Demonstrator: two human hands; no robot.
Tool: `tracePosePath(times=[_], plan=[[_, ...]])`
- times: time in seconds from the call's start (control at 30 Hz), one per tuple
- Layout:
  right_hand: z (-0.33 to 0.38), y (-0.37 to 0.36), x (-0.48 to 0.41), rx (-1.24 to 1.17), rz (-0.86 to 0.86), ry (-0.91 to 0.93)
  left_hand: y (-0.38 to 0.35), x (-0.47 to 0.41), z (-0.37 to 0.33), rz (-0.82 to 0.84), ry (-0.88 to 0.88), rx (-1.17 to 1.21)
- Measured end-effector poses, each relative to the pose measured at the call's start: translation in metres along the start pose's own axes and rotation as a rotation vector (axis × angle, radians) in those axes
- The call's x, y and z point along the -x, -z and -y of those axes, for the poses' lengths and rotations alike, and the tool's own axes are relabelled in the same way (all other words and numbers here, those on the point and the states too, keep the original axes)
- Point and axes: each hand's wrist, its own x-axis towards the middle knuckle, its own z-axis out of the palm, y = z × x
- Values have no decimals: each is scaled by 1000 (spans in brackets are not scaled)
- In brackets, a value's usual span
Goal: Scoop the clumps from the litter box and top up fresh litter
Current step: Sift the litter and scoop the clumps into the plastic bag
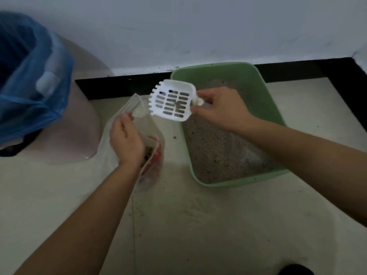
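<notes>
A green litter box (258, 80) stands on the floor by the wall, with grey litter (218, 151) in it. My right hand (220, 108) grips the handle of a white slotted scoop (172, 100), held in the air over the box's left rim, its toothed edge pointing left toward a clear plastic bag. My left hand (127, 137) holds the open top edge of that clear bag (151, 139), which has red print and dark clumps at its bottom. A small bit of litter sticks in the scoop's slots.
A pink bin (75, 124) lined with a blue plastic bag (25, 82) stands at the left. A black skirting strip (123, 86) runs along the white wall behind. Litter crumbs lie scattered on the pale floor (198, 225). A dark object (297, 269) shows at the bottom edge.
</notes>
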Motion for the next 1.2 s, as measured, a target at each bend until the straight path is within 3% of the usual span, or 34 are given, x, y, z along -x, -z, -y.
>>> tracePosePath(times=[0.1,0.2,0.3,0.4,0.53,0.67,0.73,0.83,0.93,1.07,1.2], plan=[[39,-32,1,428,61,223,32,-19,17,-95,136,-1],[57,-69,11,834,79,617,52,-22,28,-105,237,31],[64,-80,15,1011,76,771,62,-26,38,-122,287,53],[62,-67,12,873,82,614,62,-27,39,-98,263,11],[43,-19,2,605,-6,252,51,-25,36,-68,56,-179],[-2,21,-2,541,-174,9,25,-9,21,62,-152,-275],[-24,25,-4,603,-159,-23,9,8,8,166,-172,-201],[-44,14,-2,800,55,-27,-14,34,-12,404,-109,-85],[-54,-7,1,938,142,114,-35,55,-18,634,-83,-12],[-65,-8,7,956,220,396,-52,71,-14,611,-56,-10],[-79,22,16,916,302,480,-51,81,-13,553,-3,5]])
